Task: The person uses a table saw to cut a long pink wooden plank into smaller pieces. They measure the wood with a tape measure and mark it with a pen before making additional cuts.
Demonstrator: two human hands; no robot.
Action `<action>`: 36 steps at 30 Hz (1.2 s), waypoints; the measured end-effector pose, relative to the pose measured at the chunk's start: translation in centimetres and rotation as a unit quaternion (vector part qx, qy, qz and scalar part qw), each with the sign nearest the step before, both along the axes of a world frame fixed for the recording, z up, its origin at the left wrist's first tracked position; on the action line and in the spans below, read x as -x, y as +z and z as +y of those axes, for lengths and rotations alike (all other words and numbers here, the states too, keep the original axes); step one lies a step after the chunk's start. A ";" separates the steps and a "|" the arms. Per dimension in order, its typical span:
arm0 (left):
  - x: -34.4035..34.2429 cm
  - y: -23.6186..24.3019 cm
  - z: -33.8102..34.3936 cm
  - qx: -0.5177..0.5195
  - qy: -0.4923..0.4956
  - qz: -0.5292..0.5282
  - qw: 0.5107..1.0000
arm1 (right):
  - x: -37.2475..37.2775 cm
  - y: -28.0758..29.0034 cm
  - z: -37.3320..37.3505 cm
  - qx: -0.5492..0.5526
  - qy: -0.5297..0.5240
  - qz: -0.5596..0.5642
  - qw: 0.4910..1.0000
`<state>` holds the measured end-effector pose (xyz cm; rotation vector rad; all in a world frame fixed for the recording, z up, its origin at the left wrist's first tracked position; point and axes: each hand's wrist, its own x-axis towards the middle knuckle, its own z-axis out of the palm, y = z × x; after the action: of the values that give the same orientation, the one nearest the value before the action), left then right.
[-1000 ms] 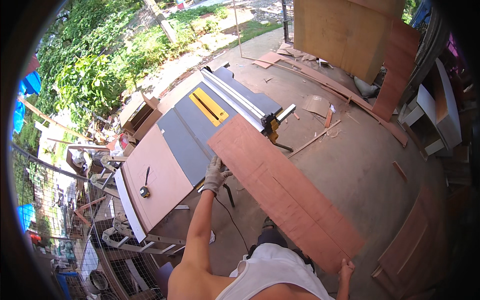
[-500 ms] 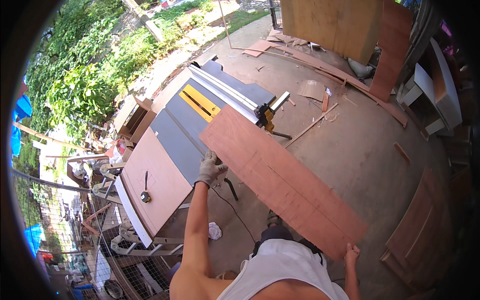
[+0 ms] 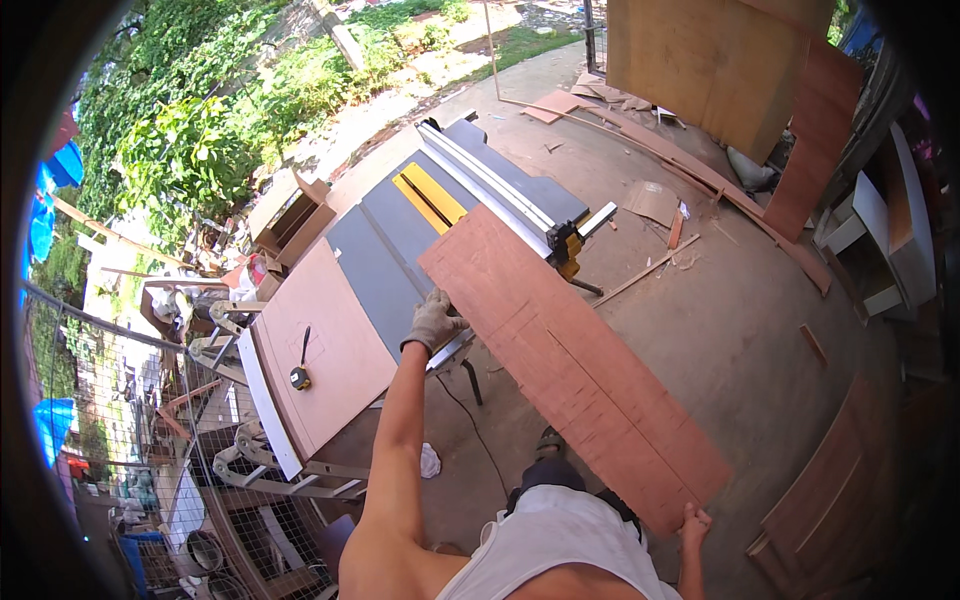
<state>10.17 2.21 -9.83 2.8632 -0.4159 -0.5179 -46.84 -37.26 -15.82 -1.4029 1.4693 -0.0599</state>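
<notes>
A long reddish plywood board [image 3: 580, 365] slants from the table saw [image 3: 380, 250] back toward my body, with pencil lines along it. Its far end lies over the saw's grey top, beside the yellow insert plate [image 3: 428, 198]. My left hand [image 3: 435, 322], in a grey work glove, is at the board's left edge near that far end, fingers curled against it. Bare, my right hand [image 3: 694, 525] grips the near right corner, fingers closed round it. The rip fence [image 3: 490, 185] runs along the saw's far right side; the board covers part of the saw.
A pink plywood panel [image 3: 325, 350] left of the saw carries a tape measure [image 3: 301, 374]. A folding ladder [image 3: 250, 455] sits beneath it. A cord [image 3: 470, 415] crosses the floor by my feet. Offcuts, leaning panels [image 3: 825, 480] and a white cabinet [image 3: 880, 235] stand at the right.
The view has shifted, so the saw sits further right in the picture. My left hand's fingers, spread before, are drawn in closer to the board's edge. My right hand keeps its corner.
</notes>
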 end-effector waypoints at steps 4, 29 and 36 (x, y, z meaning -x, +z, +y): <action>-0.6 0.8 0.0 -0.009 0.015 0.004 1.000 | 0.0 -1.3 0.2 -0.010 -0.020 -0.079 0.997; -5.9 -2.0 3.2 0.011 0.009 0.026 1.000 | -3.5 -0.7 2.0 -0.020 -0.015 -0.050 0.998; -6.7 -1.9 3.3 0.011 -0.018 0.031 0.999 | -4.6 1.0 2.0 -0.055 -0.020 -0.027 0.998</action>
<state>16.88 5.54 -11.68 2.8154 -0.4609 -0.6043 -42.27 -35.29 -14.79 -1.2744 1.4339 -0.0409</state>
